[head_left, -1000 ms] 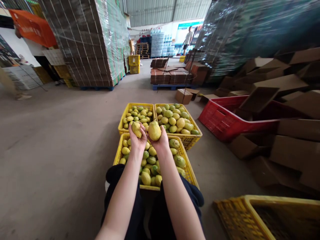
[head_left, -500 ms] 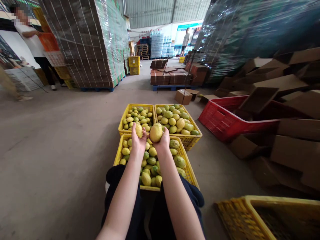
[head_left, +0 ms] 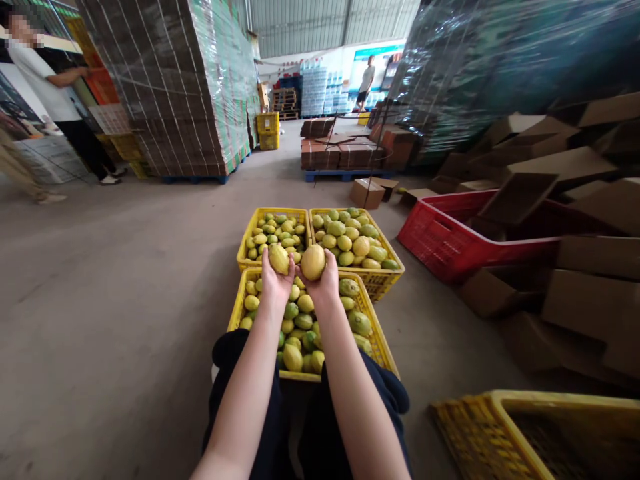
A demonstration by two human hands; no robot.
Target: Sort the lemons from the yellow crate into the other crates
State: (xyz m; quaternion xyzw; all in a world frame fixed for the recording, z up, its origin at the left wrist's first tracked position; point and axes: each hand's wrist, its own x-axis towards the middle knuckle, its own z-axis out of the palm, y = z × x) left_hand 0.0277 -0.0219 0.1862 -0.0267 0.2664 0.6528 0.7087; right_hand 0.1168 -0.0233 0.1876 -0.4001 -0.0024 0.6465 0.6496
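Note:
My left hand [head_left: 276, 283] holds a yellow-green fruit [head_left: 279, 259], its fingers around the sides. Right beside it, my right hand [head_left: 322, 280] grips a larger, rounder yellow fruit [head_left: 313, 262]. Both hands are above the far part of a yellow crate [head_left: 383, 340] full of green and yellow fruits, which stands in front of my knees. Behind it are two more yellow crates: the left one [head_left: 244, 240] has smaller fruits, the right one [head_left: 383, 280] larger ones.
To the right lie a red crate [head_left: 435, 233] and a heap of cardboard boxes [head_left: 590, 293]. Another yellow crate [head_left: 480, 427] stands at the lower right. Wrapped stacks [head_left: 160, 87] rise behind. A person [head_left: 45, 80] stands at the far left, another [head_left: 367, 80] at the back.
The fruit in my left hand has turned and shows more of its side. My right hand has tilted its fruit slightly. The person at the left has shifted left, with an arm stretched out.

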